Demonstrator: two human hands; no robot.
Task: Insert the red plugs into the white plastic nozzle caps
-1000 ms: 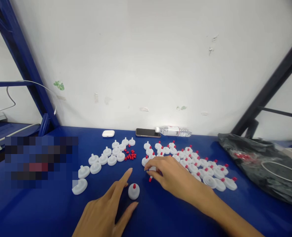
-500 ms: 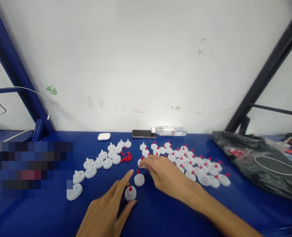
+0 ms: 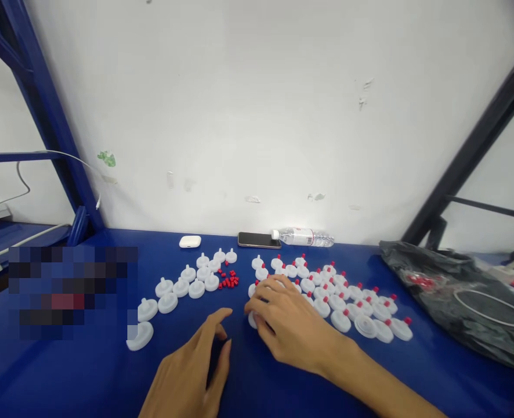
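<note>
My left hand (image 3: 191,368) hovers low over the blue table (image 3: 109,377), thumb and forefinger apart with nothing between them. My right hand (image 3: 289,322) is curled over a white disc (image 3: 252,320), mostly hidden beneath its fingers. Several white discs with bare upright nozzles (image 3: 167,302) stand in a slanting group on the left. Small loose red caps (image 3: 230,283) lie in a pile between the groups. Beyond and right of my right hand stand several white discs with red caps on their nozzles (image 3: 340,320); one nozzle at the back looks bare.
At the back lie a white case (image 3: 189,241), a phone (image 3: 259,240) and a plastic bottle (image 3: 303,237) against the wall. A dark plastic bag (image 3: 448,313) with a cable on it covers the right side. Something at the left is pixelated.
The red-capped disc between my left fingers is no longer there. My right hand has come nearer and now covers the spot of the other red-capped disc. The view has shifted slightly.
</note>
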